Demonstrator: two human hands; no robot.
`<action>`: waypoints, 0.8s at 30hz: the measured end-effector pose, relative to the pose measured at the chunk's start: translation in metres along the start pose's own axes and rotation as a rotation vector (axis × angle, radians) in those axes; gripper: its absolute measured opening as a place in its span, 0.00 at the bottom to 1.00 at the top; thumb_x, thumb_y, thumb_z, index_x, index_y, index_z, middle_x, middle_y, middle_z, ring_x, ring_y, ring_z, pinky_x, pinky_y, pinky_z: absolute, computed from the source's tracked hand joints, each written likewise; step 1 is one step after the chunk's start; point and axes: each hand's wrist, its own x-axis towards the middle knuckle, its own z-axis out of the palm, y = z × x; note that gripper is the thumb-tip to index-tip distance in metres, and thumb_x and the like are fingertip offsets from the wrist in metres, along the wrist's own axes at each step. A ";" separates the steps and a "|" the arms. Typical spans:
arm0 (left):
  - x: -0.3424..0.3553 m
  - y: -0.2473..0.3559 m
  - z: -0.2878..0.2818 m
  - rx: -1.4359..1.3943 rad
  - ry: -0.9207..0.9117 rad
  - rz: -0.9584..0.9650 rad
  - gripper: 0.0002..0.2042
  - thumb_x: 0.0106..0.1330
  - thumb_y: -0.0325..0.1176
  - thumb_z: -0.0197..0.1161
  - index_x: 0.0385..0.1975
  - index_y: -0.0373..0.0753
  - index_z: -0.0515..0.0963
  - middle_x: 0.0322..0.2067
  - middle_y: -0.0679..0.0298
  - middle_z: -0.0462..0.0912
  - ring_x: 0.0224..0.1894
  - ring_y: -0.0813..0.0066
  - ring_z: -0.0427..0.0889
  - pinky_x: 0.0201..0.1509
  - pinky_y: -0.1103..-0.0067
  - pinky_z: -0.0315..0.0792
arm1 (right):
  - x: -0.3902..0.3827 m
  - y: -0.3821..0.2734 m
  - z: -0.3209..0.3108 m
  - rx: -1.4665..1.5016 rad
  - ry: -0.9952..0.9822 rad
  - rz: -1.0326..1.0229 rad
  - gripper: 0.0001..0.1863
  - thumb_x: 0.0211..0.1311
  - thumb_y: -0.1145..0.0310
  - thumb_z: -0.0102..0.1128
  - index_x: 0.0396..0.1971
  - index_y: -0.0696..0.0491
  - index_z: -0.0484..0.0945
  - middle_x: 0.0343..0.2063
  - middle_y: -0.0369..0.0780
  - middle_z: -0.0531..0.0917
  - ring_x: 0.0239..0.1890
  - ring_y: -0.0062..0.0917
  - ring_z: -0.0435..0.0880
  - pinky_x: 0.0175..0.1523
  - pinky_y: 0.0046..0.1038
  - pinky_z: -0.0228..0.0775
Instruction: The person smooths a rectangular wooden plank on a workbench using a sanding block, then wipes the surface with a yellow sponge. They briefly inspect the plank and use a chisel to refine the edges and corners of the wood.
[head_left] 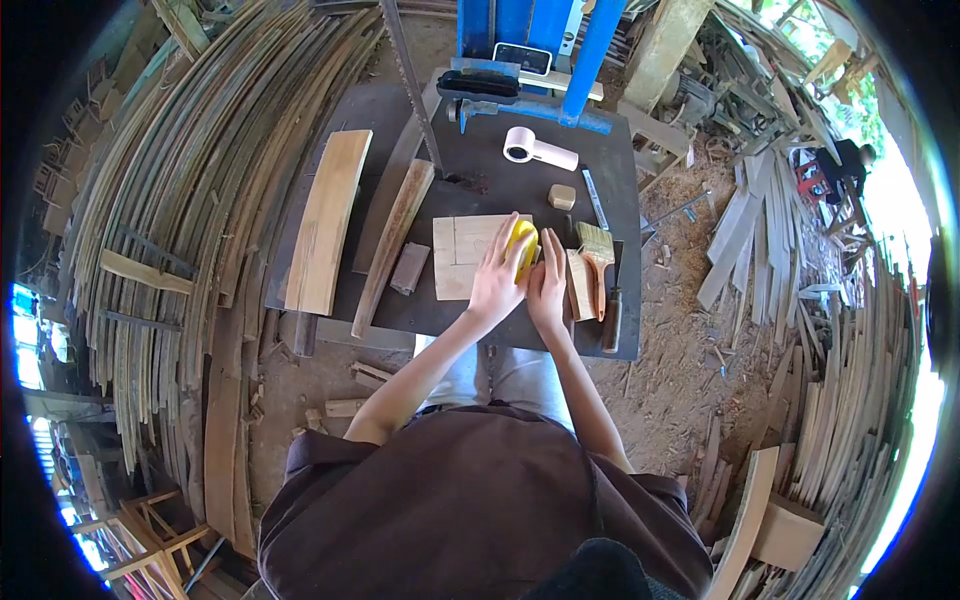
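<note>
My left hand (500, 277) rests over a pale square wooden board (455, 255) with thin lines marked on it. Its fingers grip a yellow rounded object (524, 238), partly covered, whose kind I cannot make out. Close beside it, my right hand (546, 290) lies at the board's right edge with fingers stretched forward; nothing shows in its grasp. To the right of that hand are a light wooden block (580, 285), a flat brush (596, 250) with an orange-brown handle, and a tool with a dark wooden handle (613, 320).
A bandsaw blade (410, 90) runs down to the dark table (480, 195), near a blue machine frame (590, 60). A white handheld device (540, 150), small wood block (562, 196) and ruler (595, 200) lie beyond my hands. Planks (330, 220) lie left; timber stacks surround the table.
</note>
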 end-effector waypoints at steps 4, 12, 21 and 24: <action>-0.004 -0.004 -0.007 -0.031 -0.049 -0.132 0.35 0.52 0.26 0.68 0.62 0.40 0.63 0.68 0.51 0.60 0.69 0.48 0.62 0.68 0.62 0.65 | -0.003 0.005 0.012 0.135 -0.069 0.115 0.29 0.63 0.80 0.43 0.67 0.57 0.62 0.65 0.54 0.65 0.65 0.48 0.68 0.68 0.38 0.62; -0.067 -0.032 -0.054 0.169 -0.059 -0.071 0.42 0.53 0.31 0.64 0.72 0.44 0.54 0.69 0.48 0.58 0.70 0.48 0.61 0.70 0.53 0.58 | -0.020 0.010 0.022 -0.131 -0.064 -0.020 0.31 0.64 0.78 0.48 0.69 0.52 0.61 0.68 0.53 0.61 0.70 0.48 0.60 0.72 0.52 0.49; -0.011 -0.038 -0.019 0.208 0.056 -0.040 0.34 0.67 0.43 0.63 0.72 0.47 0.58 0.71 0.52 0.55 0.72 0.48 0.56 0.73 0.54 0.52 | -0.019 0.013 0.024 -0.055 -0.058 0.035 0.30 0.64 0.80 0.47 0.68 0.54 0.63 0.68 0.52 0.63 0.71 0.45 0.60 0.73 0.49 0.50; 0.007 -0.041 -0.010 0.224 0.074 -0.010 0.34 0.67 0.42 0.62 0.72 0.46 0.57 0.72 0.54 0.55 0.72 0.50 0.57 0.73 0.53 0.52 | -0.019 0.012 0.024 -0.086 -0.072 0.036 0.29 0.65 0.80 0.47 0.67 0.54 0.64 0.68 0.51 0.63 0.71 0.44 0.60 0.73 0.49 0.50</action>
